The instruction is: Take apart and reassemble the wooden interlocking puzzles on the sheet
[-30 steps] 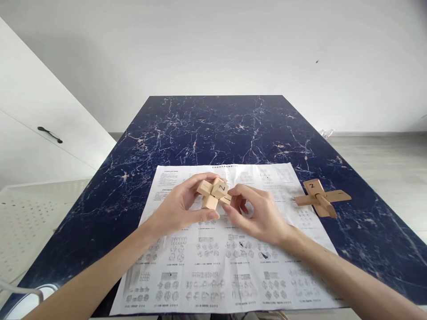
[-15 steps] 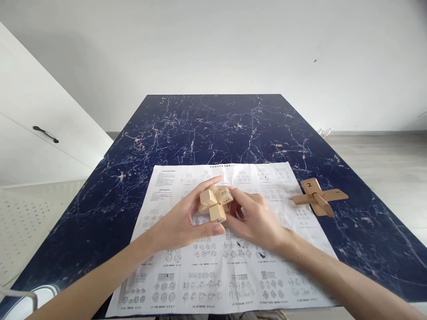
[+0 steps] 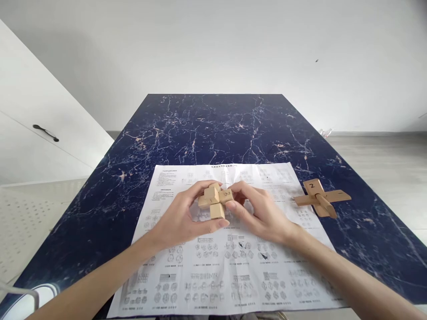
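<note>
Between my two hands is a small wooden burr puzzle [image 3: 211, 195] of pale interlocking blocks, with handwritten numbers on some faces. My left hand [image 3: 180, 218] closes round its left and near sides, thumb along the bottom and fingers behind. At the puzzle's right side, my right hand [image 3: 262, 211] pinches a block marked 3 between thumb and index finger. Under both hands lies a creased white instruction sheet [image 3: 187, 306] printed with rows of puzzle diagrams. The back of the puzzle is hidden by my fingers.
To the right, a second wooden cross-shaped puzzle [image 3: 313, 189], marked 2 and 1, rests by the sheet's right edge. Everything lies on a dark blue marble-patterned table [image 3: 207, 129]. A white cabinet [image 3: 30, 102] stands left, and a round white object [image 3: 36, 302] sits at lower left.
The puzzle has been turned in my hands, so different block faces show. My right thumb has come up onto the block marked 3. The other puzzle has stayed put.
</note>
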The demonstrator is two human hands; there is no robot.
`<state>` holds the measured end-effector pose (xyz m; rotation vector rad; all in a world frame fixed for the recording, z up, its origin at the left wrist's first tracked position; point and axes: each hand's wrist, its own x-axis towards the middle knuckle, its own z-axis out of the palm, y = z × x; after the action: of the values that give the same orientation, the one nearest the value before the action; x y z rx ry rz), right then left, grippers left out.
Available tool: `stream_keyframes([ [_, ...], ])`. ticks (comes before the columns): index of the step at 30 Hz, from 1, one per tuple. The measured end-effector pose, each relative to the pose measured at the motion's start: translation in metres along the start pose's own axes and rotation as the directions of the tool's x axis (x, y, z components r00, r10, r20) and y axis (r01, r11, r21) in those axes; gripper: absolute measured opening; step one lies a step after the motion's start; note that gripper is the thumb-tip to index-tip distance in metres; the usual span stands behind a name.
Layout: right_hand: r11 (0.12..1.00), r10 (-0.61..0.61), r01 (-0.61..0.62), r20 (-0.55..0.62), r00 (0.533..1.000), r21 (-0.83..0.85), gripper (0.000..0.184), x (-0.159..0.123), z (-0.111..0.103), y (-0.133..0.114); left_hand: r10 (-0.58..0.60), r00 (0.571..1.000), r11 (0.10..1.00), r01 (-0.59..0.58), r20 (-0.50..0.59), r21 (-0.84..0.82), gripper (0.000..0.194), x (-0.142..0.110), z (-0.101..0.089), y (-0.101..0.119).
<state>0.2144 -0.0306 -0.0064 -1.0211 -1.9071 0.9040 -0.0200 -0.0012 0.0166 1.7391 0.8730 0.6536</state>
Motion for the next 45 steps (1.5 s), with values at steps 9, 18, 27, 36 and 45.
stream_keyframes([
  [9,0.993,-0.083,0.09,0.079,0.993,-0.081,0.025,-0.003,0.0,-0.007,0.064,0.969,0.998,-0.055,0.238,-0.042,0.039,0.001,-0.003,-0.011],
  [18,0.97,-0.21,0.219,0.087,0.974,-0.103,0.023,-0.006,0.0,-0.019,0.099,0.899,0.964,0.02,0.427,-0.267,0.051,0.006,-0.006,-0.008],
  [27,0.926,-0.344,0.354,0.09,0.935,-0.129,0.014,-0.005,0.001,-0.021,0.088,0.794,0.934,0.145,0.602,-0.327,0.071,0.007,-0.006,-0.001],
  [36,0.91,-0.393,0.4,0.081,0.916,-0.112,0.03,-0.003,0.002,-0.019,0.06,0.75,0.905,0.237,0.658,-0.352,0.071,0.009,-0.009,0.006],
  [45,0.913,-0.384,0.392,0.084,0.92,-0.112,0.034,-0.006,0.009,-0.02,0.079,0.663,0.915,0.249,0.744,-0.319,0.072,0.011,-0.01,0.006],
])
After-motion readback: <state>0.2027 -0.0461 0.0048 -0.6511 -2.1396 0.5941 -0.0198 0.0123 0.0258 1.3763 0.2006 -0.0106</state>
